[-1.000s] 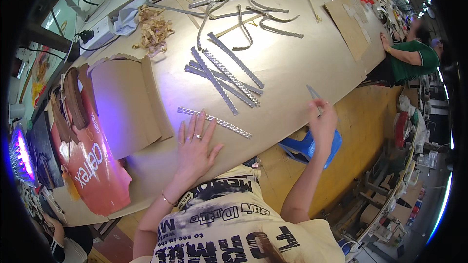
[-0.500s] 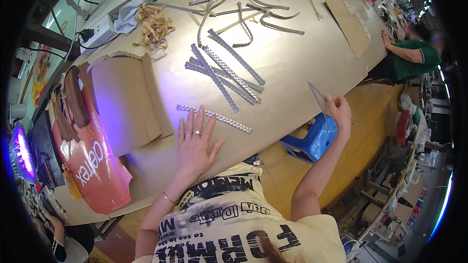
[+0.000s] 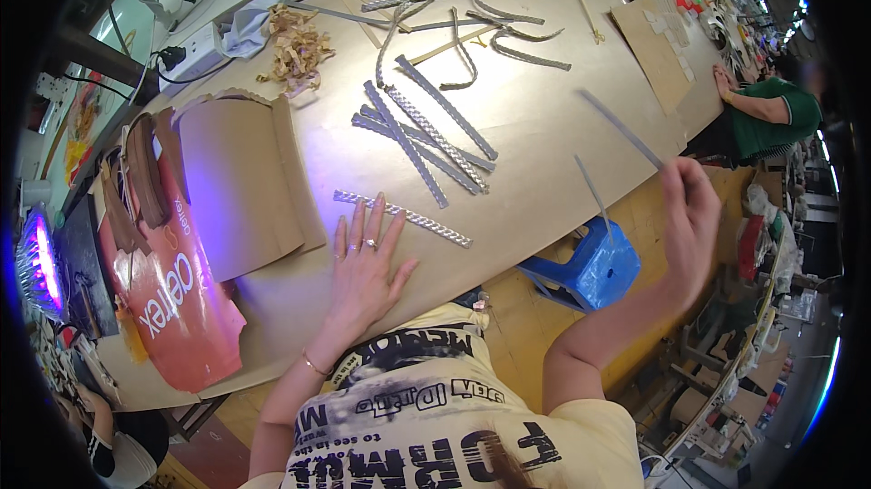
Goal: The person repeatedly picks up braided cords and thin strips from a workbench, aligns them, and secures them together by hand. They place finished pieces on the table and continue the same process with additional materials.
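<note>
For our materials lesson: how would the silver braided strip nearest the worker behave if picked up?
The silver braided strip probably flexes, since darker strips elsewhere on the table lie curved. It looks thin and narrow, so likely light. Lying flat, it seems unlikely to roll.

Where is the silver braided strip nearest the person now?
In the head view, the silver braided strip lies just left of centre on the table, partly under the left hand, right of the brown sheet and below the crossed grey strips.

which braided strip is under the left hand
The silvery braided strip lying by itself, partly covered by the left hand; the other braided strips lie farther back, untouched.
</note>
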